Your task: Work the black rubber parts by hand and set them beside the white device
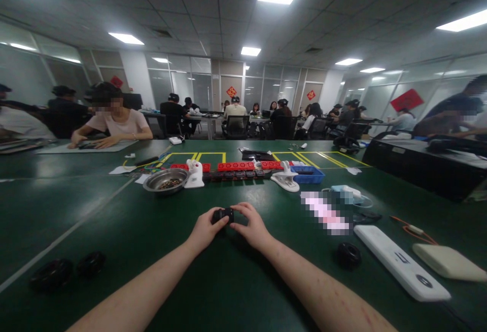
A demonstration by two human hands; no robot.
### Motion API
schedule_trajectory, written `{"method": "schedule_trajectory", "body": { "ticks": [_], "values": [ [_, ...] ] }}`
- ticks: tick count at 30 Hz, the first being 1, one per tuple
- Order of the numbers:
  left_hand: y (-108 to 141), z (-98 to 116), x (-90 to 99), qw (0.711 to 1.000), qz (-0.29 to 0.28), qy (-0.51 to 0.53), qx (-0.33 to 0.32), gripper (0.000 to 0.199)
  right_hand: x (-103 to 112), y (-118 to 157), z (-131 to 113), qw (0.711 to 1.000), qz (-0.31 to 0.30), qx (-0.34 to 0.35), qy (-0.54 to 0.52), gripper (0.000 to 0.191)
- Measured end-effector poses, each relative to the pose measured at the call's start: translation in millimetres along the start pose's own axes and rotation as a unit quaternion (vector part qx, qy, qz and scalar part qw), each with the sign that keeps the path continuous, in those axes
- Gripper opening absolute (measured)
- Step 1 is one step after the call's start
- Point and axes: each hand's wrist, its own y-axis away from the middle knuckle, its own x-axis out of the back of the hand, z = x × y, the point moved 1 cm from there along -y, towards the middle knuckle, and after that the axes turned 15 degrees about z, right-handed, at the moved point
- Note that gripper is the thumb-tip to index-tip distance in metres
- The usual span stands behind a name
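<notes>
A small black wheel (224, 215), thick and ribbed like a tyre, is between my two hands just above the green table. My left hand (207, 228) is closed around its left side, thumb across the front. At its right side, my right hand (251, 225) curves in a C shape, with thumb and fingertips at the wheel's edge and a gap before the palm. Two black tyres (51, 274) lie on the table by my left forearm. Another black tyre (349, 255) rests beyond my right forearm.
Ahead stand a metal bowl (166, 182) of small parts, red plastic blocks (236, 166), white clips (286, 177) and a blue tray (310, 175). On the right lie a long white device (401, 262) and a cream box (449, 261). A person (114, 124) works across the table.
</notes>
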Motion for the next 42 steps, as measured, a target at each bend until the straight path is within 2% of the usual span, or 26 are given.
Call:
{"method": "schedule_trajectory", "body": {
  "ticks": [4,7,10,13,16,20,24,28,33,38,42],
  "values": [
    [0,0,-0.5,1.000,0.021,-0.001,-0.001,0.037,0,3,-3,1.000,-0.009,0.017,0.014,0.041],
    [1,3,-0.4,0.999,0.030,-0.010,-0.016,0.038,-1,3,3,1.000,0.020,-0.009,0.020,0.036],
    [4,7,0.1,0.999,0.019,-0.026,-0.041,0.038,-3,0,13,0.996,0.031,-0.050,0.074,0.028],
    [6,11,0.4,0.997,-0.007,-0.036,-0.062,0.041,-4,-3,18,0.991,0.006,-0.070,0.112,0.044],
    [8,13,0.3,0.996,-0.037,-0.028,-0.078,0.042,-4,-3,17,0.991,-0.013,-0.061,0.120,0.046],
    [8,14,1.1,0.996,-0.047,-0.014,-0.080,0.044,-5,-3,15,0.993,-0.022,-0.054,0.098,0.035],
    [5,8,0.7,0.999,-0.036,0.013,-0.031,0.046,-4,-2,13,0.998,-0.001,-0.064,0.018,0.014],
    [-1,-3,-2.4,0.998,-0.030,0.052,0.017,0.040,-2,-1,6,0.999,-0.002,-0.049,-0.017,0.036],
    [-3,-8,-5.6,0.998,-0.018,0.058,0.021,0.040,-3,4,5,1.000,-0.002,-0.017,-0.014,0.035],
    [2,2,-3.9,0.999,-0.026,0.036,-0.012,0.040,-5,1,13,0.997,0.017,-0.043,0.056,0.025],
    [8,13,-1.1,0.995,-0.070,0.004,-0.073,0.041,-5,-1,16,0.992,-0.003,-0.055,0.118,0.044]
  ]
}}
